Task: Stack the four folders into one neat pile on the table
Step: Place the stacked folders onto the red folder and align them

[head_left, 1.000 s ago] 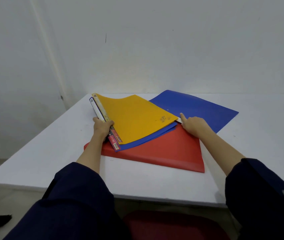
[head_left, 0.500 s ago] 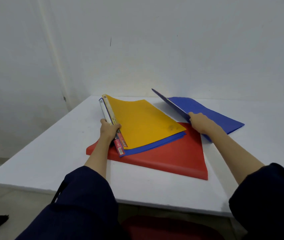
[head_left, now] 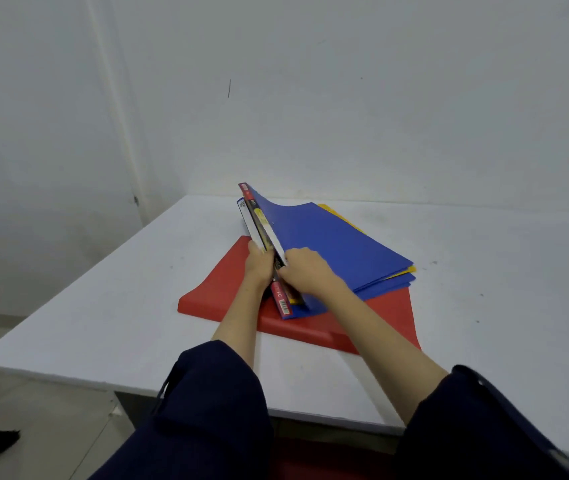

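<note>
A red folder (head_left: 222, 289) is seen lying flat on the white bench (head_left: 109, 299), and three folders are stacked on it: a blue folder (head_left: 331, 244) on top, a yellow folder (head_left: 340, 215) beneath it, and a second blue folder (head_left: 388, 285) lowest. Their spines are raised and pinched together between the left hand (head_left: 258, 263) at 9 o'clock and the right hand (head_left: 305, 270) at 3 o'clock. The loose edges are fanned toward 4 o'clock, unevenly aligned, while both grips are closed on the spines.
</note>
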